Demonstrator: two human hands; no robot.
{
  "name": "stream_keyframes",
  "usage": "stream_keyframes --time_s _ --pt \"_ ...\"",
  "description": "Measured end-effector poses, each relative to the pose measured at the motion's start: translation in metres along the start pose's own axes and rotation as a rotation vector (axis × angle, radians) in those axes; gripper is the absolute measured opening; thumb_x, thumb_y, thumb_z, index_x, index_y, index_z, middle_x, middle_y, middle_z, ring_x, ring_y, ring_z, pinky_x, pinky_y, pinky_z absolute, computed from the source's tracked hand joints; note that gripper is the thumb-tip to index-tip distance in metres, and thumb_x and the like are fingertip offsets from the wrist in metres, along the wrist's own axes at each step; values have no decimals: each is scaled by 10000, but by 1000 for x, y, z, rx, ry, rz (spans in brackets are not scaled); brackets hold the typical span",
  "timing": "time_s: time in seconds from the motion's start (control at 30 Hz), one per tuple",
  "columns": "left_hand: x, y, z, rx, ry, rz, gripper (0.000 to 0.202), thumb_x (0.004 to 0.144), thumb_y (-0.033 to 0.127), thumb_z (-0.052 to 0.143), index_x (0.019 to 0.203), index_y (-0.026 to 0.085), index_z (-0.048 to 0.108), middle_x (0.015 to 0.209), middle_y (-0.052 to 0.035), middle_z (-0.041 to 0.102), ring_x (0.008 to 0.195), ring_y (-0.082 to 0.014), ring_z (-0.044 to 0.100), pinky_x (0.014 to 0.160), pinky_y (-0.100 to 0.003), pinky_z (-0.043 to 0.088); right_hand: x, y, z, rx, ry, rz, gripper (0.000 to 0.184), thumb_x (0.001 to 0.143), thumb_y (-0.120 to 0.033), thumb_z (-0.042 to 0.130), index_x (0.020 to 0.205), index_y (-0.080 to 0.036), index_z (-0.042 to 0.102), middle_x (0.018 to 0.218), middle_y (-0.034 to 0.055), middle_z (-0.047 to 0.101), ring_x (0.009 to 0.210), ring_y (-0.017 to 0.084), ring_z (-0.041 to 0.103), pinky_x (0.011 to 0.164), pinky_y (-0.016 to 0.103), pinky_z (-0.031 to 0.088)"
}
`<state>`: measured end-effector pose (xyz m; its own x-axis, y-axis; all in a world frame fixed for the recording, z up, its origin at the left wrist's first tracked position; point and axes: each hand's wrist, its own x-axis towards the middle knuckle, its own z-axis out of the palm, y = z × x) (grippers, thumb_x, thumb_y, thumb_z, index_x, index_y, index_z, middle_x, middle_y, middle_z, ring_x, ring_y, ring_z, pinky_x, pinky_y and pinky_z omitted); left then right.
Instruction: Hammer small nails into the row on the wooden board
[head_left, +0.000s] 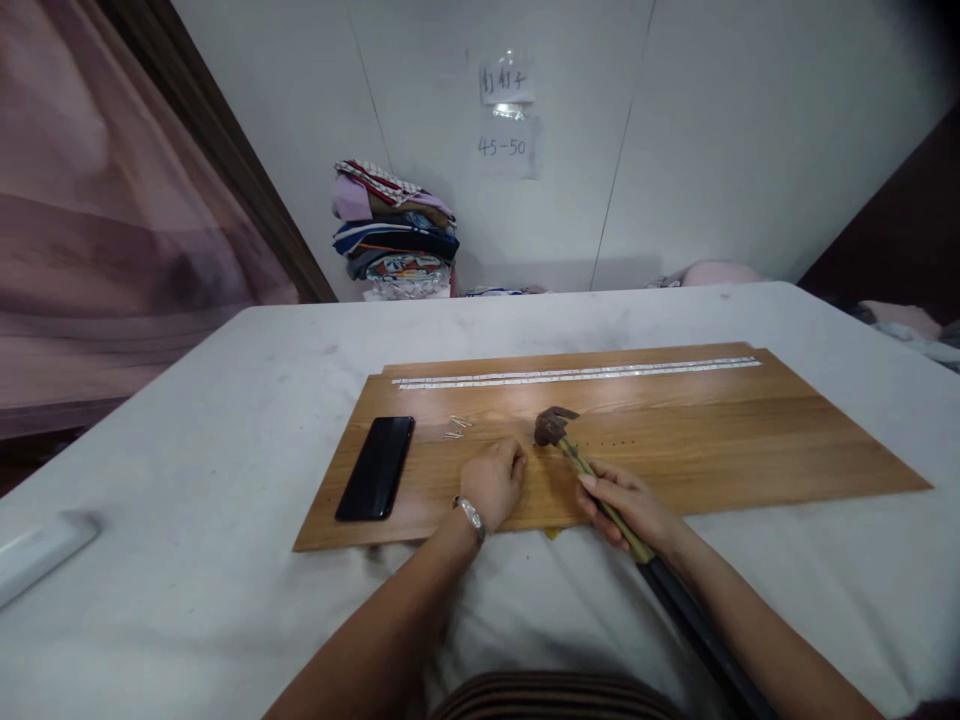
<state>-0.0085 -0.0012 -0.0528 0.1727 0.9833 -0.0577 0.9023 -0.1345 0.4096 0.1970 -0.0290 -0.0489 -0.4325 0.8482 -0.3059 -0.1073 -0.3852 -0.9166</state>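
Observation:
A wooden board (712,440) lies on a table covered in white cloth (225,420). My right hand (626,505) is wrapped round the handle of a hammer (559,432), whose rusty head rests just above the board near a row of small nail marks. My left hand (493,482), with a watch on its wrist, is pinched on the board just left of the hammer head; what it holds is too small to make out. A few loose nails (456,428) lie on the board to the left. A black phone (376,467) lies near the board's left end.
A thin white strip (577,374) runs along the board's far edge. Folded clothes (394,235) are stacked against the white wall behind the table. A white object (37,550) lies at the table's left edge. Paper labels hang on the wall.

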Motion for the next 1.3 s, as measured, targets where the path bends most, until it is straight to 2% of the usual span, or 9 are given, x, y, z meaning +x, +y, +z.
stream_keyframes --time_s 0.37,0.67,0.97,1.3 --pt "0 -1 1 -9 -12 -13 165 915 279 412 883 213 559 926 -22 656 847 -151 596 712 -249 394 0 -2 0 2 1 -4 356 784 -509 611 714 -184 484 535 -64 519 265 21 330 249 146 267" --pt "0 -3 4 -21 26 12 166 909 280 420 872 210 565 900 -25 655 842 -157 591 714 -252 399 0 3 -3 14 1 -4 319 809 -488 599 766 -188 498 549 -66 533 264 24 338 247 144 263" --pt "0 -3 3 -39 32 23 150 900 261 427 853 209 560 906 -25 651 842 -154 588 725 -249 403 1 -1 -1 25 7 -4 362 770 -517 627 752 -188 477 566 -67 527 272 17 343 250 136 270" --pt "0 -2 2 -12 21 26 152 905 270 424 856 212 555 907 -28 652 836 -158 590 712 -255 397 1 0 -1 7 -7 -7 327 811 -486 597 749 -182 491 554 -65 524 267 18 337 250 136 266"
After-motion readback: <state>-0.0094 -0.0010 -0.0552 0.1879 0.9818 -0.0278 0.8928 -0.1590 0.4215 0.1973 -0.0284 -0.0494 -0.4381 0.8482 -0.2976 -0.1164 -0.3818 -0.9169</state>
